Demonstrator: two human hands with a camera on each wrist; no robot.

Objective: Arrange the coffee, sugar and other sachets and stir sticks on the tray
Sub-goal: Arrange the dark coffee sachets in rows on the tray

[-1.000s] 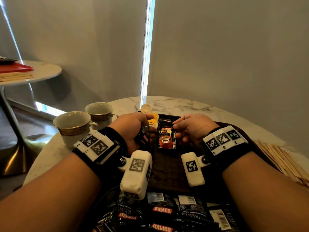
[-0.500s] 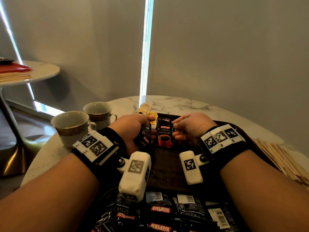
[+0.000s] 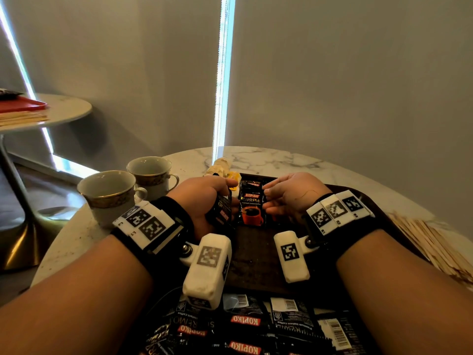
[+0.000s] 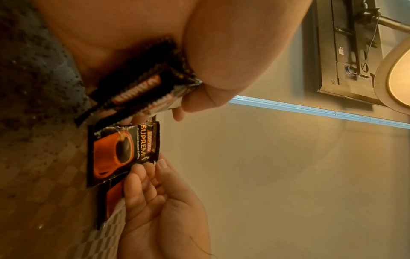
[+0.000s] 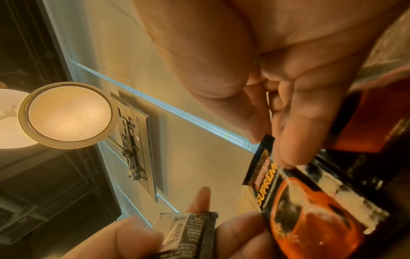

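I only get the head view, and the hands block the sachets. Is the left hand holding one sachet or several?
Observer: Several. The left wrist view shows the left hand gripping a stack of sachets.
Operator: And the right hand?
Observer: In the right wrist view, its thumb and forefinger pinch the top corner of the front sachet.
Operator: Anything hidden under it?
Observer: Yes. The left wrist view shows another sachet beneath its fingers.
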